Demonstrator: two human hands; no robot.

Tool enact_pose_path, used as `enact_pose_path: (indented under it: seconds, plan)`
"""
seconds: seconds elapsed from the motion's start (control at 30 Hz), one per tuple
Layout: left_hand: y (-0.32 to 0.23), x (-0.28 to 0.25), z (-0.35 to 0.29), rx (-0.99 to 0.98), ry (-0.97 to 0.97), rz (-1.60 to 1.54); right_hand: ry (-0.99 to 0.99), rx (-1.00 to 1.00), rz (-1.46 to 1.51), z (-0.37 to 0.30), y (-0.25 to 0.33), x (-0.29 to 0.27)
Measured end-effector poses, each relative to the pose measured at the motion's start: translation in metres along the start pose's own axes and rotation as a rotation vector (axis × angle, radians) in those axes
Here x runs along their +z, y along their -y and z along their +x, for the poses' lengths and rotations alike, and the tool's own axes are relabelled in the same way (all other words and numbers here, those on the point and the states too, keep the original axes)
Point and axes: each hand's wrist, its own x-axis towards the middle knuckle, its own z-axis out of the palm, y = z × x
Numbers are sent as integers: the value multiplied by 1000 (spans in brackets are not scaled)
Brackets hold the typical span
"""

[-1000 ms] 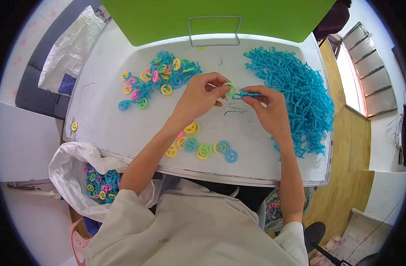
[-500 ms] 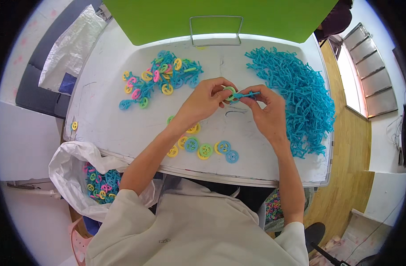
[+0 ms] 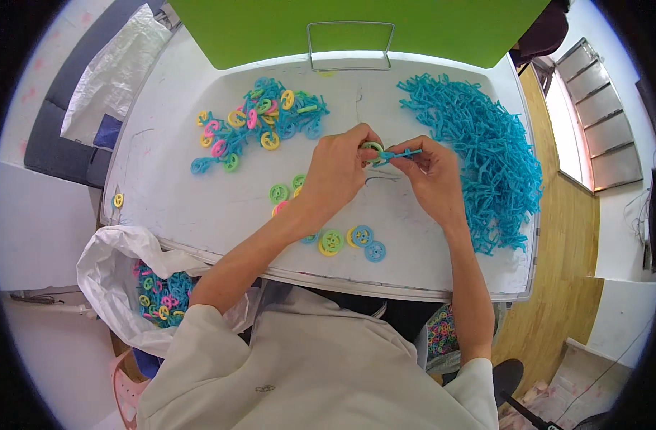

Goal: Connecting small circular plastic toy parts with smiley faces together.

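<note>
Over the middle of the white table (image 3: 184, 215), my left hand (image 3: 336, 166) pinches a small light-green plastic wheel (image 3: 372, 147). Fingers of my right hand (image 3: 435, 175) are closed on a thin blue branched plastic piece (image 3: 405, 153), which meets the wheel between the hands. Whether the two are joined I cannot tell. More blue pieces lie in a large heap (image 3: 493, 165) to the right. Loose green, yellow and blue wheels (image 3: 332, 241) are spread nearer to me, some partly under my left forearm. At the far left is a pile of blue pieces with coloured wheels on them (image 3: 260, 115).
A green panel (image 3: 357, 29) with a wire bracket (image 3: 350, 69) stands along the far edge. Below the table's left front, an open white sack (image 3: 102, 269) holds assembled pieces. Another bag of small coloured parts (image 3: 443, 333) is under the front edge.
My left hand has turned a little and shifted nearer, tilting the green wheel. Its forearm now covers different loose wheels. My right hand has barely moved.
</note>
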Motion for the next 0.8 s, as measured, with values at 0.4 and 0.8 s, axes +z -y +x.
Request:
enact_pose_path:
  seconds: [0.4,0.8]
  plan:
    - [-2,-2,6,-219,-42,-322,-142,-25,182,2,0,6]
    - [-3,-8,7,-257,9,-548,-74,-40,-17,0,9,5]
